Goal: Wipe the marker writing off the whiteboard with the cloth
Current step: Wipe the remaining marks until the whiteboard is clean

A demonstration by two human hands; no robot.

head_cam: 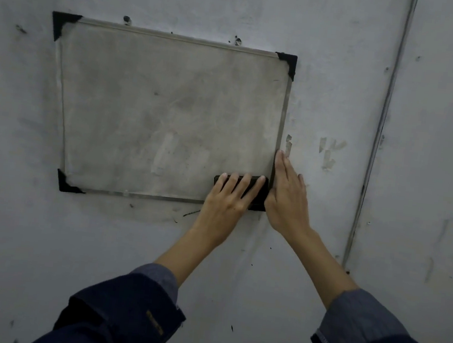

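A whiteboard (167, 109) with a metal frame and black corner caps hangs on the wall; its surface is smeared grey with no legible writing. A dark cloth or eraser pad (259, 195) lies against the board's lower right corner. My left hand (228, 199) presses flat on it with straight, spread fingers. My right hand (287, 194) lies flat against the board's right frame edge and the wall, fingers straight and pointing up.
The grey wall (45, 236) around the board carries scuffs and marker streaks. Two nails (126, 19) stick out above the top frame. Tape scraps (329, 154) cling right of the board. A thin vertical pipe or seam (376, 148) runs down the wall at the right.
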